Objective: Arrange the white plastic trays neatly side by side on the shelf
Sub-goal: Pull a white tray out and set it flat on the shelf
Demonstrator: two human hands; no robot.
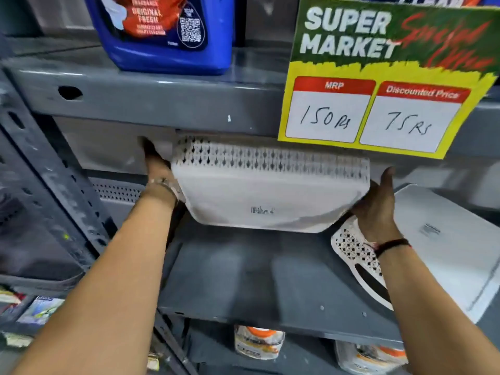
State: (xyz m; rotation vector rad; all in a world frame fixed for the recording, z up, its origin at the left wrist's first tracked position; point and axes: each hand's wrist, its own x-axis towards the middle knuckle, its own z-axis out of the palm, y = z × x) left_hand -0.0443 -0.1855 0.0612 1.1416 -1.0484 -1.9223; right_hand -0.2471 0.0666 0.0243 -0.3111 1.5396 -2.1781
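A white plastic tray [259,193] with a perforated side wall is tilted up above the grey shelf [243,280], its flat base with a small barcode facing me. My left hand [158,169] grips its left end and my right hand [378,204] grips its right end. A second white tray [446,239] lies upside down on the right part of the shelf, its perforated end with a handle slot [359,258] pointing toward me. It sits just right of my right wrist.
A blue detergent jug [165,33] stands on the upper shelf [162,96]. A yellow and green price sign [378,77] hangs over that shelf's edge. A slotted upright post [54,185] runs down the left. Bottles [259,342] sit below.
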